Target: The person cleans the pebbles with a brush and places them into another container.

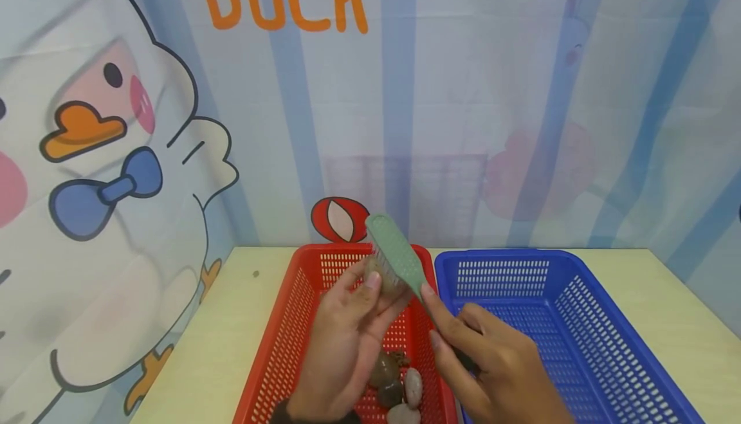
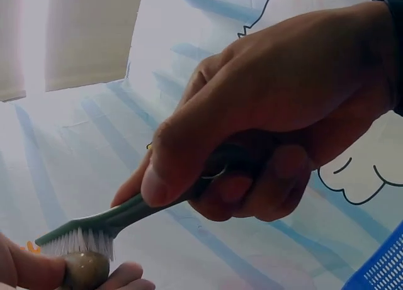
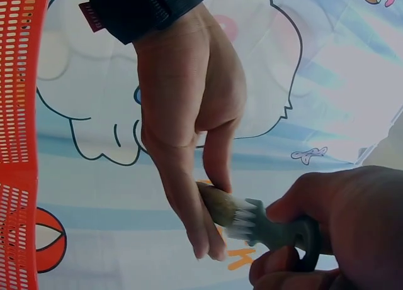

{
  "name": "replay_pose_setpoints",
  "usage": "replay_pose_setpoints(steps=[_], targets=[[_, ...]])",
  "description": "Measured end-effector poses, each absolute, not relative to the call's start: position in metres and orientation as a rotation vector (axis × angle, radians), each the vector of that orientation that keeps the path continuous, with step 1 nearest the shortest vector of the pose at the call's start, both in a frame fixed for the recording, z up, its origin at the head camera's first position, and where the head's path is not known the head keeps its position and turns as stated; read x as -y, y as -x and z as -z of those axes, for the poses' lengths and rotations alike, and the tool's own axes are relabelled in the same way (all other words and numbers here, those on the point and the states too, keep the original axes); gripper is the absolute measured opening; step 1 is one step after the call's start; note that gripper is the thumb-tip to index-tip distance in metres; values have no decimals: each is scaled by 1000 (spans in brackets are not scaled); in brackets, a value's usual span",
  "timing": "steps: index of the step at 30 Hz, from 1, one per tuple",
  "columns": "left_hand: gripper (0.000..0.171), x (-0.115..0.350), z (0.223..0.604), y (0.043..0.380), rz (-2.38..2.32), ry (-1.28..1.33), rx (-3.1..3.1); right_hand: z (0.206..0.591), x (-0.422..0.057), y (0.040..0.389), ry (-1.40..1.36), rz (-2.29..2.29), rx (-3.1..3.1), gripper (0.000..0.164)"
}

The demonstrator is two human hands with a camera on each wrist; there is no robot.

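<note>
Over the red basket [image 1: 282,321], my left hand [image 1: 343,334] pinches a brown, smooth stone [image 2: 87,271] between thumb and fingers. My right hand [image 1: 492,359] grips the handle of a green scrubbing brush [image 1: 396,250], its index finger stretched along the neck. The brush's white bristles [image 3: 241,222] touch the stone, as both wrist views show. Below the left hand, a larger brown stone [image 1: 384,371], a dark stone [image 1: 390,394] and pale stones [image 1: 413,385] lie in the red basket. The left hand hides part of its floor.
A blue basket [image 1: 498,311] stands close on the right of the red one, on a light wooden table [image 1: 193,347]. Behind the table hangs a striped curtain [image 1: 440,89] with a printed duck.
</note>
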State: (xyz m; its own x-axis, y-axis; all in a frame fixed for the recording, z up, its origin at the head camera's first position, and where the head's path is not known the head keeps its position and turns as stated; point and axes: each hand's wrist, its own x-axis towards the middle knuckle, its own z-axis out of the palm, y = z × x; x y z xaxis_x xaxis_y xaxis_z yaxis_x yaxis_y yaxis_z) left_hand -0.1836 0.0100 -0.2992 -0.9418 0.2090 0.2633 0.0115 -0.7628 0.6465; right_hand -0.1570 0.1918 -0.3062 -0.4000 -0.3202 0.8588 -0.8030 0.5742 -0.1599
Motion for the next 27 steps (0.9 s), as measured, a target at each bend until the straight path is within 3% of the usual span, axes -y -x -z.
replay_pose_setpoints(steps=[13,21,27], targets=[[41,-11,299,184,-2843,-438,-974,300,-192,158,-766,-747,1932,47],[37,-4,298,186,-2934,-364,-1023,305,-194,152,-945,-685,1969,42],[38,-7,299,183,-2878,-459,-1056,309,-182,152,-896,-706,1986,44]])
